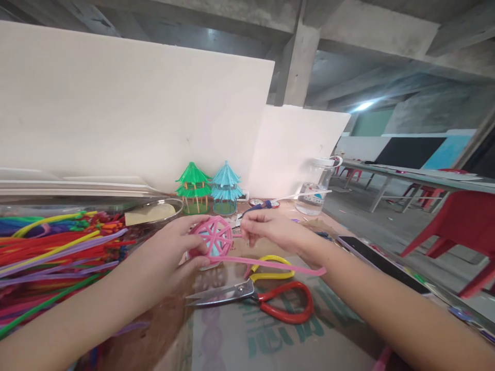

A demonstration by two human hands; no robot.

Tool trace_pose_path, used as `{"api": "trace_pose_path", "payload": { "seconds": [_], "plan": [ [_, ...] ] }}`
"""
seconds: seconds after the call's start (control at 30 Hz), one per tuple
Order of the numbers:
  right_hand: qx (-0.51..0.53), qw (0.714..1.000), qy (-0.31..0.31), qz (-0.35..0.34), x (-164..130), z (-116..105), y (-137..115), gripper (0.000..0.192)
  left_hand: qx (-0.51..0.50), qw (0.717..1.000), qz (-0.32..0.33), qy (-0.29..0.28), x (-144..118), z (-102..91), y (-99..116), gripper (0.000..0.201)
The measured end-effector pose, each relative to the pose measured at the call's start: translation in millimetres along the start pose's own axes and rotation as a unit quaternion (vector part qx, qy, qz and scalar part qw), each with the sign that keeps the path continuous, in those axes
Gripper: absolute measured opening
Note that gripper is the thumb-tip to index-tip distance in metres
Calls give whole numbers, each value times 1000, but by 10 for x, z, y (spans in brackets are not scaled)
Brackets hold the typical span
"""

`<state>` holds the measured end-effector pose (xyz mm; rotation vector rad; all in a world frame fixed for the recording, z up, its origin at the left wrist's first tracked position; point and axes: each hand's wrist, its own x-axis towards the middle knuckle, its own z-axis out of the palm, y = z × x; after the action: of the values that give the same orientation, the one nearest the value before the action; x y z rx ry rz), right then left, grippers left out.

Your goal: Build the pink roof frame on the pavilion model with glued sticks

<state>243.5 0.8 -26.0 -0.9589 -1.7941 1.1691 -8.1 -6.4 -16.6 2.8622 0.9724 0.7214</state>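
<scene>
My left hand (189, 247) is closed on a pink pipe-cleaner frame (215, 234), a many-sided ring with spokes. A long pink strip (270, 264) trails from it to the right, above the scissors. Fingers curled, my right hand (266, 226) grips what looks like a dark blue glue gun (257, 207), mostly hidden by the hand. From its back a white glue stick (305, 194) sticks out to the right. Beneath both hands lie open scissors (242, 289) with one yellow and one red handle, on printed cardboard (232, 340).
Green (193, 188) and blue (226, 188) two-tiered pavilion models stand at the back before a white board (135, 113). Many coloured pipe cleaners (58, 257) lie at left. A clear water jug (313, 193) and a dark phone (381, 263) are at right. Beyond stands a red chair (454, 226).
</scene>
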Motion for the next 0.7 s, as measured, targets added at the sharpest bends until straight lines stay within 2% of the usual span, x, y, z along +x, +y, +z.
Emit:
{"api": "trace_pose_path", "payload": {
  "seconds": [0.07, 0.17, 0.27, 0.3, 0.37, 0.43, 0.5, 0.6, 0.7],
  "plan": [
    [14, 997, 53, -56, -16, -56, -12, 44, -8, 1000, -6, 4, 4, 6, -21, 34],
    [19, 992, 61, -109, -75, -80, -22, 43, -13, 1000, -12, 2, 10, 6, -22, 36],
    [-122, 978, 52, -163, -139, -20, 0, 30, -8, 1000, -14, -7, 14, -10, 1, 39],
    [-194, 959, 47, -200, -154, 10, 16, 25, -6, 1000, -14, -8, 15, -16, 9, 38],
    [-321, 901, 32, -289, -168, 74, 62, 20, -3, 1000, -8, -9, 16, -22, 19, 35],
    [-388, 852, 23, -351, -167, 131, 115, 21, 0, 1000, 2, -10, 14, -17, 24, 32],
    [-405, 832, 38, -378, -165, 179, 160, 22, 2, 1000, 14, -8, 10, -3, 27, 32],
    [-399, 837, 53, -371, -171, 231, 183, 21, 5, 1000, 25, 1, -5, 18, 32, 35],
    [-357, 866, 54, -346, -178, 244, 138, 19, 12, 1000, 28, 9, -18, 20, 28, 36]
  ]
}}
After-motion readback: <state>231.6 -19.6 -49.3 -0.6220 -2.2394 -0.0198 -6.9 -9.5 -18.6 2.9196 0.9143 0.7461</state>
